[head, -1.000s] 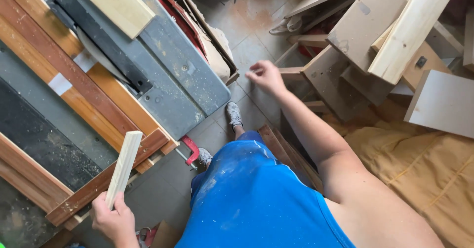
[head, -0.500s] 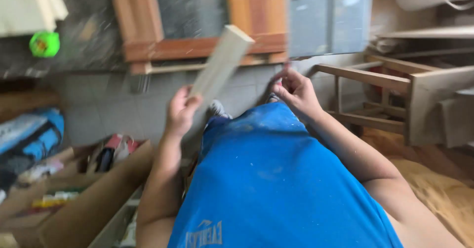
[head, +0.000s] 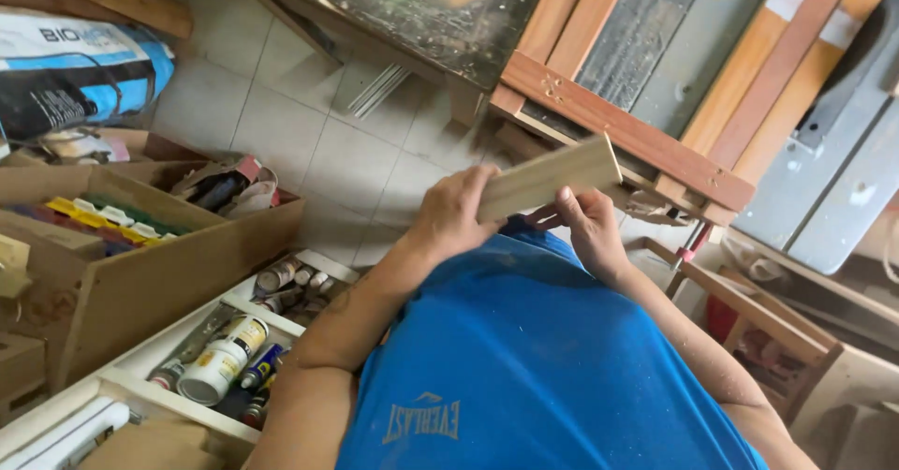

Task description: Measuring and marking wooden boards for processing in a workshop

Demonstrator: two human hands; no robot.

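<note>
A short pale wooden board (head: pixel 552 176) is held in front of my blue shirt, tilted up to the right. My left hand (head: pixel 452 215) grips its lower left end. My right hand (head: pixel 586 228) touches its underside near the middle, fingers curled against the wood. Just beyond the board stands a workbench with a reddish-brown wooden frame (head: pixel 626 133) lying on it.
A wooden box (head: pixel 169 264) of yellow, red and green packets sits at the left. A white tray (head: pixel 122 381) holds cans and tubes. A printed sack (head: pixel 80 67) lies at the far left. A wooden stool frame (head: pixel 749 311) stands at the right on the tiled floor (head: pixel 309 142).
The view swung left and down. The board dropped from upright to nearly level, and my right hand came in to touch it.
</note>
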